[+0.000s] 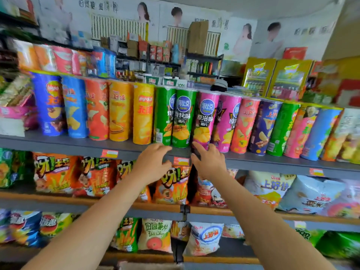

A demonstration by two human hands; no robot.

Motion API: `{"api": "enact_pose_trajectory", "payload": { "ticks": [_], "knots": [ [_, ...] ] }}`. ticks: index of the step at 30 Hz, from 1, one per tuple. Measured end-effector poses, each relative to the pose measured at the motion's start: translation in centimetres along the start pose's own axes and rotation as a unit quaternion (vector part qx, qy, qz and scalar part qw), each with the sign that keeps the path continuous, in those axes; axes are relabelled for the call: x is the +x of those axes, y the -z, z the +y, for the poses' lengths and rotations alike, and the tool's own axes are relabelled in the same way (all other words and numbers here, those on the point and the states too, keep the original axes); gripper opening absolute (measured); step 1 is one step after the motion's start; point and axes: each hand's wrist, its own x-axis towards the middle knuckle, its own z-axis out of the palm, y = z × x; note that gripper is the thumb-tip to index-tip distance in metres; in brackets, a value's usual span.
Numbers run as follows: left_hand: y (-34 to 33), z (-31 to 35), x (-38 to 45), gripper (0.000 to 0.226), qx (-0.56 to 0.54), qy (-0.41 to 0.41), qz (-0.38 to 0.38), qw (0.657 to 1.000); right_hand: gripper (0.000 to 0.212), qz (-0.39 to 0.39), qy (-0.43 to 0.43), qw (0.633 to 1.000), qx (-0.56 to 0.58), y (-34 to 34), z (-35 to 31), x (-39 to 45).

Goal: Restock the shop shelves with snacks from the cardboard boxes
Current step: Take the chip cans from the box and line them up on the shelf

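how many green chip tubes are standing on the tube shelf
3: two green tubes side by side above the left hand, and one further right between a purple and a pink tube. More may stand hidden behind the front row.

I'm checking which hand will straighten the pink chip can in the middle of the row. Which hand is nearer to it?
Right. The right hand is at the foot of the pink chip can. The left hand is further left, below the green cans.

Chip cans (183,119) in front of me: glossy printed wrap, smooth. My shelf (78,146) looks matt grey painted metal. Snack bags (56,173) below: shiny crinkled plastic film. Far cardboard box (197,37): dull brown.
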Motion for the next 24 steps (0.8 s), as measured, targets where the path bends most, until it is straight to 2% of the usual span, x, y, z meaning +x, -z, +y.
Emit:
{"api": "enact_pose_trajectory", "payload": {
  "ticks": [8, 12, 17, 21, 24],
  "knots": [
    [-1.2, 2.2, 3.3, 0.065, 0.002, -0.017, -0.008, 1.000, 0.052, -0.005, -0.020, 0.999, -0.024, 0.1, 0.1, 1.3],
    [-1.5, 2.8, 4.3, 0.069, 0.009, -0.006, 0.001, 1.000, 0.055, 0.011, -0.006, 1.000, 0.007, 0.4, 0.4, 1.7],
    [-1.3, 3.8, 5.2, 0.075, 0.111, 0.015, -0.006, 0.994, 0.061, 0.038, 0.010, 0.999, 0.032, 0.8, 1.3, 2.3],
    [-2.2, 4.3, 5.5, 0.070, 0.179, 0.021, 0.018, 0.984, 0.061, 0.051, 0.016, 0.998, 0.027, 0.7, 1.6, 2.6],
    [-2.6, 4.3, 5.8, 0.064, 0.198, 0.027, 0.026, 0.980, 0.057, 0.081, 0.031, 0.994, 0.074, 0.6, 2.3, 2.3]
  ]
}}
